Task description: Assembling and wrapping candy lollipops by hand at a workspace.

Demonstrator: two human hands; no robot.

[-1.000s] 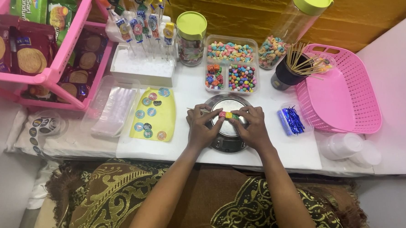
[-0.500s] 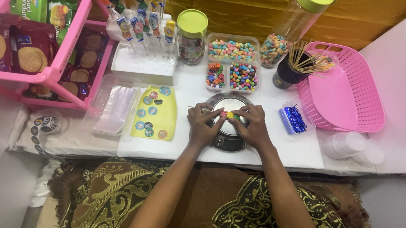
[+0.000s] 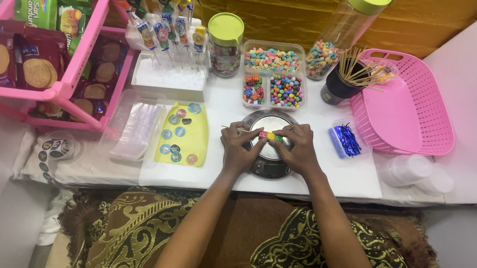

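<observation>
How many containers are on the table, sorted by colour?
Green-lidded jars: 2, a short jar and a tall jar
Pink baskets: 2, a shelf basket and a flat basket
Clear sweet tray: 1
Dark cup of sticks: 1
Total: 6

Both hands, left hand and right hand, pinch a small sweet over the round metal scale.

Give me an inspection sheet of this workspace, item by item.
Surface: white table, crowded.
Job's things: small coloured candies on a skewer, held over a round metal scale.
Clutter: three-part candy tray, green-lidded jar, tilted candy jar, dark cup of skewers, yellow sticker sheet, lollipops in a white block, blue twist ties.
Grips: left hand and right hand both pinch the candy skewer.
Cables: nothing seen.
Surroundings: pink basket, pink rack of biscuit packs, patterned cushion.
</observation>
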